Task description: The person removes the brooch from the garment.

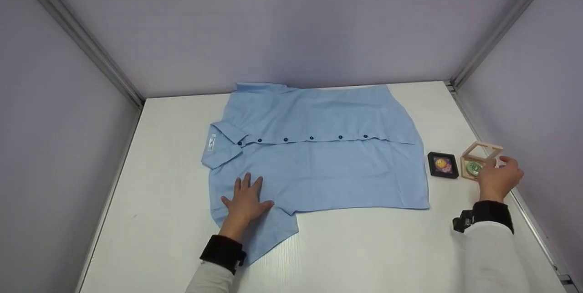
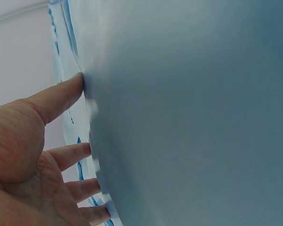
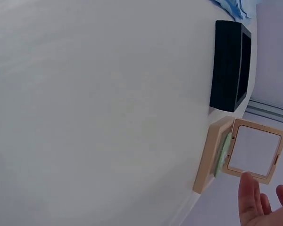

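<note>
A light blue button-up shirt [image 1: 355, 170] lies flat, its collar to the left and its row of dark buttons running across. My left hand [image 1: 246, 199] rests on it with fingers spread, just below the collar; in the left wrist view the fingertips [image 2: 74, 92] touch the cloth. At the right, a small light-wood box [image 1: 469, 177] stands with its clear-windowed lid [image 3: 254, 148] raised and a round green piece [image 1: 474, 168] inside. My right hand [image 1: 500, 177] is beside this box, one fingertip right at the lid's frame, the other fingers apart from it and loosely bent.
A black box [image 1: 443, 165] with a colourful round piece inside sits between the shirt and the wooden box. The white table [image 1: 364, 252] is bounded by grey-lilac panels [image 1: 296, 24] at the back and both sides. The right panel stands close to my right hand.
</note>
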A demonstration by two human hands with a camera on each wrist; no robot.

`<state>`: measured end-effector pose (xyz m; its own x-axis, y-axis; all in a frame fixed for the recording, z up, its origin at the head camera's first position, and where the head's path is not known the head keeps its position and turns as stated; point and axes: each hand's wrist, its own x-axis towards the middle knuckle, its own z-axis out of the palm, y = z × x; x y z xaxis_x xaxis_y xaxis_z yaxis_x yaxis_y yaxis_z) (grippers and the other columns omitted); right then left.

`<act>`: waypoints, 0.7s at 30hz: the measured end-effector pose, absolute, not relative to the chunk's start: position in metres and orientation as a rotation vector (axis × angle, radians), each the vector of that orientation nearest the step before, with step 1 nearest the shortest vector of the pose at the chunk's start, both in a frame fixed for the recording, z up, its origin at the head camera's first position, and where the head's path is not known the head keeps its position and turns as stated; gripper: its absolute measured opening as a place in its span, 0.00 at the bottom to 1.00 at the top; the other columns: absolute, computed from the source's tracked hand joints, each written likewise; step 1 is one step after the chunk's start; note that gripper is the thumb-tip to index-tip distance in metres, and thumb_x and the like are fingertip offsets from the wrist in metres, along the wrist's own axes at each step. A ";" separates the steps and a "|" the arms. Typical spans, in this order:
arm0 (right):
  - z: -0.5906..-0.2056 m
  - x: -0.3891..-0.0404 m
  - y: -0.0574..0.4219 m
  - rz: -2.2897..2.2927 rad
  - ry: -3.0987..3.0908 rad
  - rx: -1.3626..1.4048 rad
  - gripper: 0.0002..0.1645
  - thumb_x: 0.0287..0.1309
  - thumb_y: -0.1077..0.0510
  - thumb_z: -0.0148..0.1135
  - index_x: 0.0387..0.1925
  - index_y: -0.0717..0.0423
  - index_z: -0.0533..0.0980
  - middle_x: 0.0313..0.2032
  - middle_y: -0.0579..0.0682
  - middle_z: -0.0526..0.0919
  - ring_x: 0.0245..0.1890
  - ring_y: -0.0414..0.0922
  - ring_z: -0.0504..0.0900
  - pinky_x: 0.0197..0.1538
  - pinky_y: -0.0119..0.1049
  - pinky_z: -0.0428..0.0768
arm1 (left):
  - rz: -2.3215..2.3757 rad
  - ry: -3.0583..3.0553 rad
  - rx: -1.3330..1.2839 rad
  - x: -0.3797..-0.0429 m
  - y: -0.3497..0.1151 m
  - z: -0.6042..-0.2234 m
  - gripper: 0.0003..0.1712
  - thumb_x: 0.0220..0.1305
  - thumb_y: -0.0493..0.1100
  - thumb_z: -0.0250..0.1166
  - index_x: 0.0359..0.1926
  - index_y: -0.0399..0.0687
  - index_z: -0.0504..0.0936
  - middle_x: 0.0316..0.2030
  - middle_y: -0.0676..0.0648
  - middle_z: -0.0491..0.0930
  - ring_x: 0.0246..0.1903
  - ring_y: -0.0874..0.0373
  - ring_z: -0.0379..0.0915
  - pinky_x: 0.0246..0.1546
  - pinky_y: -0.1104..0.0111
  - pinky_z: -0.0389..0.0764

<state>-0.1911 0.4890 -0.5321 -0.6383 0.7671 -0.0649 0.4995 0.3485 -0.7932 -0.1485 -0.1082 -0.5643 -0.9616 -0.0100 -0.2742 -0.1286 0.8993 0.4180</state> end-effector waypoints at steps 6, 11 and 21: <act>-0.519 -0.200 0.494 1.132 -2.592 -0.960 0.41 0.72 0.43 0.37 0.77 0.54 0.39 0.69 0.72 0.35 0.68 0.70 0.46 0.68 0.60 0.54 | 0.645 2.789 -0.108 -0.149 -0.108 -0.564 0.46 0.56 0.57 0.72 0.72 0.49 0.65 0.74 0.38 0.50 0.73 0.35 0.36 0.56 0.24 0.42; -0.513 -0.206 0.494 1.050 -2.795 -0.876 0.43 0.73 0.41 0.36 0.77 0.54 0.34 0.69 0.74 0.24 0.67 0.78 0.38 0.65 0.69 0.53 | 0.663 2.795 -0.109 -0.149 -0.108 -0.563 0.46 0.55 0.56 0.73 0.72 0.48 0.66 0.74 0.37 0.50 0.73 0.35 0.37 0.55 0.23 0.41; -0.506 -0.207 0.498 0.934 -2.944 -0.727 0.42 0.73 0.41 0.36 0.73 0.68 0.47 0.68 0.82 0.36 0.68 0.78 0.38 0.65 0.71 0.48 | 0.624 2.827 -0.098 -0.148 -0.107 -0.564 0.46 0.54 0.57 0.73 0.71 0.48 0.67 0.73 0.36 0.52 0.72 0.35 0.40 0.54 0.23 0.45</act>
